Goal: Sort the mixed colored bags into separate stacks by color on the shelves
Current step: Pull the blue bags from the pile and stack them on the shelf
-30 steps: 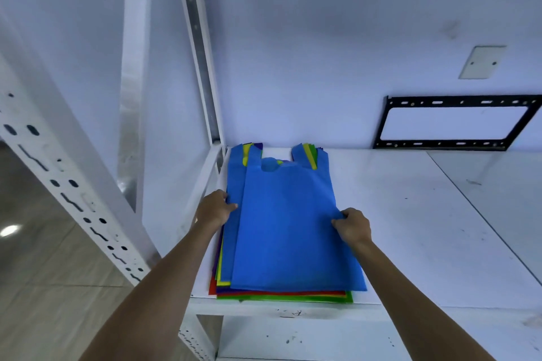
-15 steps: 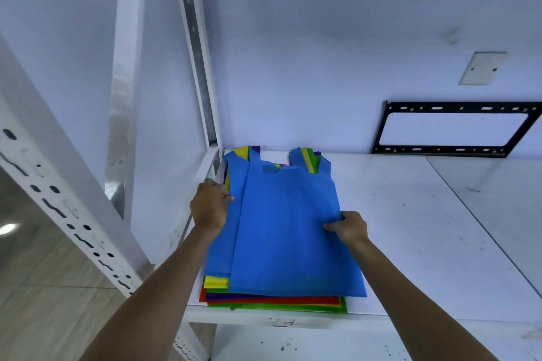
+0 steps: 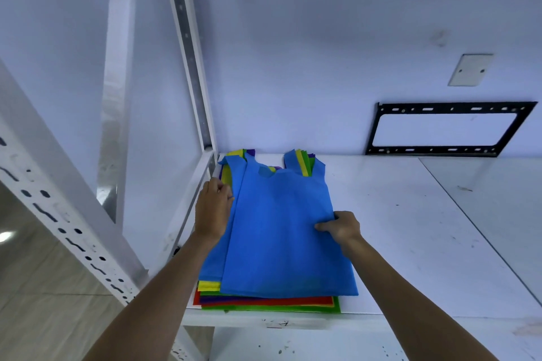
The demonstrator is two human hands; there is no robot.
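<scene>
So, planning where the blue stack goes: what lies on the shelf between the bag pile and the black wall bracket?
Nothing: the head view shows bare white shelf between pile and bracket.

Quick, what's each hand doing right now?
Left hand: resting on the bag stack's left edge, grip unclear.
Right hand: pinching the top blue bag.
</scene>
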